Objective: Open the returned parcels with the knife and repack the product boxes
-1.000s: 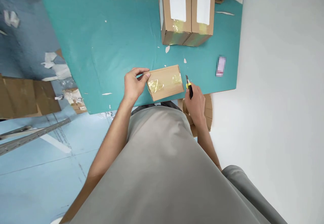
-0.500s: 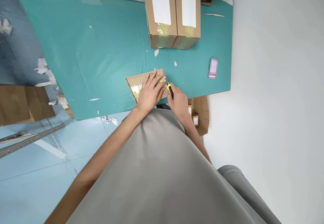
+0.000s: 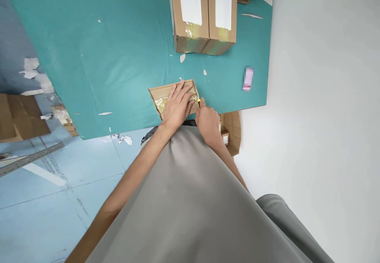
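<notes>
I have a small cardboard box (image 3: 160,92) on the green table (image 3: 124,57), close to the edge nearest my body, and I'll take the clock face from it, with twelve pointing away from me. My left hand (image 3: 178,105) lies flat across its top, fingers a little spread, over the shiny tape (image 3: 161,104). My right hand (image 3: 208,122), at four o'clock, is closed around a cutter (image 3: 199,102) at the box's three o'clock end, just beside my left thumb. Only a bit of the cutter's yellow part shows, so I can't tell whether its blade is in the cardboard.

At one o'clock, two larger taped boxes (image 3: 204,43) stand side by side, each with a white label. A scrap of white paper (image 3: 182,58) lies near twelve. Between two and three there's a blurred pinkish thing (image 3: 247,79) on the table. Below the table edge, at four o'clock, an open carton (image 3: 235,130) holds a small labelled box (image 3: 225,138). Farther off, at nine, sits a brown carton (image 3: 26,116), with a metal bar (image 3: 32,159) at eight.
</notes>
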The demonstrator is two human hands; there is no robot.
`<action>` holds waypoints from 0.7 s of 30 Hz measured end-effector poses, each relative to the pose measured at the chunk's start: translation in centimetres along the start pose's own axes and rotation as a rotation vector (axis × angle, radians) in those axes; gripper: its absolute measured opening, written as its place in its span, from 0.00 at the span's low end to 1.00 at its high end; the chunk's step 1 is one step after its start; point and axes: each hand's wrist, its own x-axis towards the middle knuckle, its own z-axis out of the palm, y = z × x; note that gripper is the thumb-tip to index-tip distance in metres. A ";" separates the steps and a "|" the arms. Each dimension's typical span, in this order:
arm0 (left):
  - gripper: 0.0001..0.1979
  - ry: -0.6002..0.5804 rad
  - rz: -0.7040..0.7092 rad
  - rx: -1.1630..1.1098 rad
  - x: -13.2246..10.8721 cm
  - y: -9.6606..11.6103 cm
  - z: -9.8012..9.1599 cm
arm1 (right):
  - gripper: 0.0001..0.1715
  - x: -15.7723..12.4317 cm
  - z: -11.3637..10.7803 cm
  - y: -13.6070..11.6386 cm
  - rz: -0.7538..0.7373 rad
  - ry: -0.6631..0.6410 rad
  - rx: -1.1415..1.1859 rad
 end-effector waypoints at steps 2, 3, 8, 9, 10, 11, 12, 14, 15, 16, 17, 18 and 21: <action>0.20 -0.006 -0.009 -0.006 0.1 0.1 0.0 | 0.35 -0.8 0.3 0.3 0.024 -0.028 -0.018; 0.21 -0.010 -0.012 -0.005 0.1 0.2 0.0 | 0.35 -1.2 0.5 0.5 0.034 -0.040 -0.026; 0.22 -0.020 0.006 0.017 0.0 0.3 -0.2 | 0.35 -2.9 1.3 1.7 0.075 -0.085 -0.038; 0.22 -0.021 0.014 0.024 0.0 0.3 -0.3 | 0.35 -3.0 1.4 1.8 0.074 -0.083 -0.036; 0.22 -0.020 0.021 0.030 0.0 0.2 -0.4 | 0.35 -3.2 1.4 1.9 0.068 -0.077 -0.035; 0.21 -0.016 0.027 0.034 0.1 0.2 -0.5 | 0.34 -3.2 1.3 2.0 0.056 -0.069 -0.032; 0.21 -0.012 0.032 0.038 0.1 0.1 -0.6 | 0.34 -3.2 1.2 2.1 0.040 -0.059 -0.028; 0.20 -0.007 0.039 0.047 0.1 0.0 -0.7 | 0.33 -3.2 0.8 2.1 0.006 -0.038 -0.015; 0.20 -0.007 0.040 0.051 0.2 -0.1 -0.7 | 0.33 -3.3 0.6 2.0 -0.006 -0.029 -0.010; 0.19 -0.008 0.041 0.056 0.2 -0.1 -0.7 | 0.33 -3.4 0.3 1.9 -0.010 -0.021 -0.007; 0.19 -0.009 0.041 0.060 0.2 -0.2 -0.7 | 0.32 -3.5 0.0 1.8 -0.010 -0.013 -0.005; 0.19 -0.010 0.042 0.063 0.2 -0.2 -0.6 | 0.32 -3.7 -0.2 1.7 -0.009 -0.004 -0.001; 0.20 -0.017 0.042 0.057 0.2 0.0 -0.5 | 0.33 -3.8 -0.7 1.7 -0.035 0.076 0.046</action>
